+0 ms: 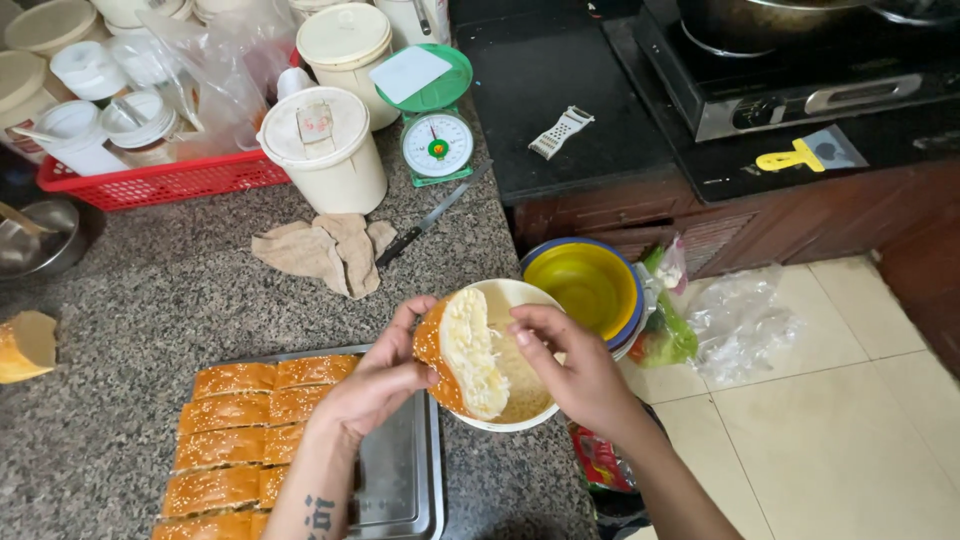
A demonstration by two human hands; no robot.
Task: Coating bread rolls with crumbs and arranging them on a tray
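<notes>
Over the cream bowl [535,300] we grip the split sesame bun [462,352] in our left hand [375,385] (right hand [575,370] pinching its crumb), where a slack grip could drop it.

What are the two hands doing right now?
Left hand: closed, holding the split sesame-topped bread bun.
Right hand: fingers pinched at the bun's white crumb.

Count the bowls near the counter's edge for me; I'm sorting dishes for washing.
3 at least: a white bowl under the split bun, and a yellow bowl nested in a blue one beside it. More may be stacked hidden underneath.
</notes>
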